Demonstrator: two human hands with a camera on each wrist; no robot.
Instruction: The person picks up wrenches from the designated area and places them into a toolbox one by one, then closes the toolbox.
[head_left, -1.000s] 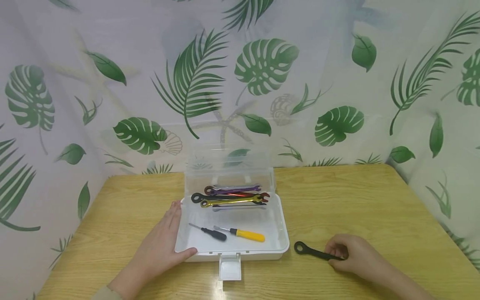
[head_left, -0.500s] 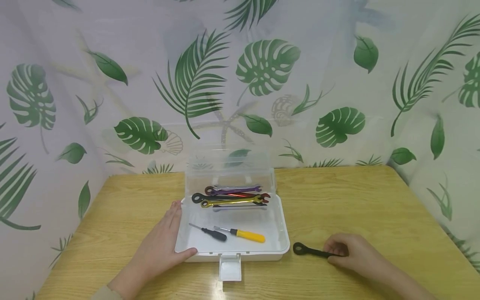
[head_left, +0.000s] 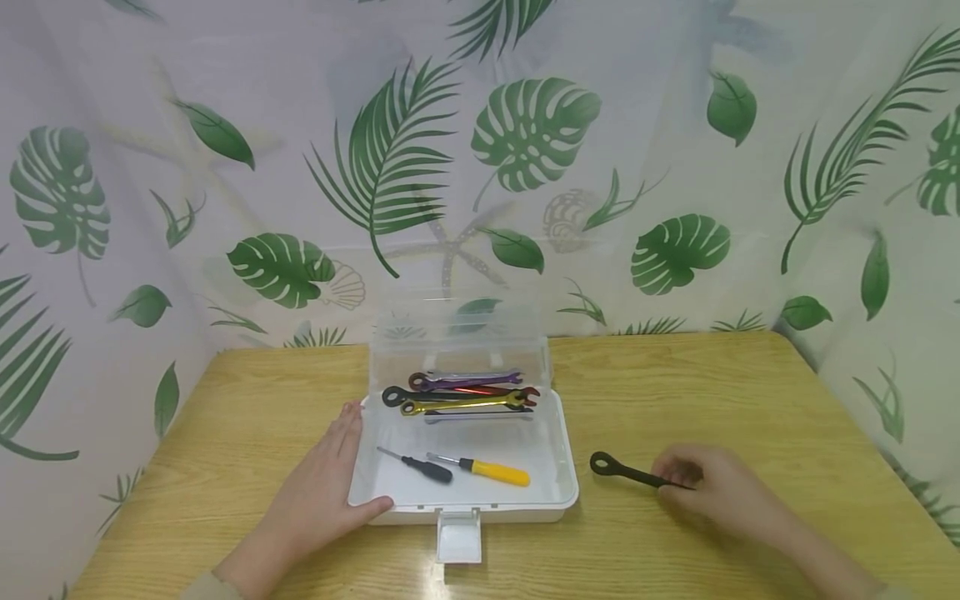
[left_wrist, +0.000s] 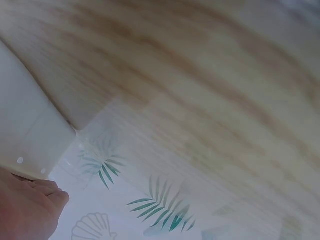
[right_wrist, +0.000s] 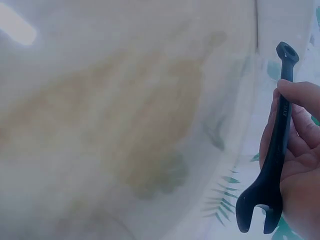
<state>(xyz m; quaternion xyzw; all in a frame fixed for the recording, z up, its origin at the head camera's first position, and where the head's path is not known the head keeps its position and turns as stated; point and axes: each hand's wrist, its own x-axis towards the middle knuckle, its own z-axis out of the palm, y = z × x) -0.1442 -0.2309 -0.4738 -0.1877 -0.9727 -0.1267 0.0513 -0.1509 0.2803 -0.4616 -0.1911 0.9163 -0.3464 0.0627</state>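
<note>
A black wrench [head_left: 624,472] is pinched at its handle by my right hand [head_left: 708,490], lifted a little above the table right of the box. In the right wrist view the black wrench [right_wrist: 272,160] lies between thumb and fingers, ring end away, open end near the palm. My left hand [head_left: 324,487] rests flat against the left side of an open white plastic box [head_left: 564,467], thumb on its front corner. Inside the box lie several coloured wrenches [head_left: 461,393], a black screwdriver [head_left: 420,465] and a yellow screwdriver [head_left: 486,470].
The box's clear lid [head_left: 456,333] stands upright at the back and its latch [head_left: 458,537] hangs over the front. The wooden table [head_left: 675,392] is bounded by a leaf-print curtain [head_left: 525,167] behind and at both sides.
My right hand has lifted the black wrench off the table and carried it up and slightly away from me. My left hand and the box have stayed put.
</note>
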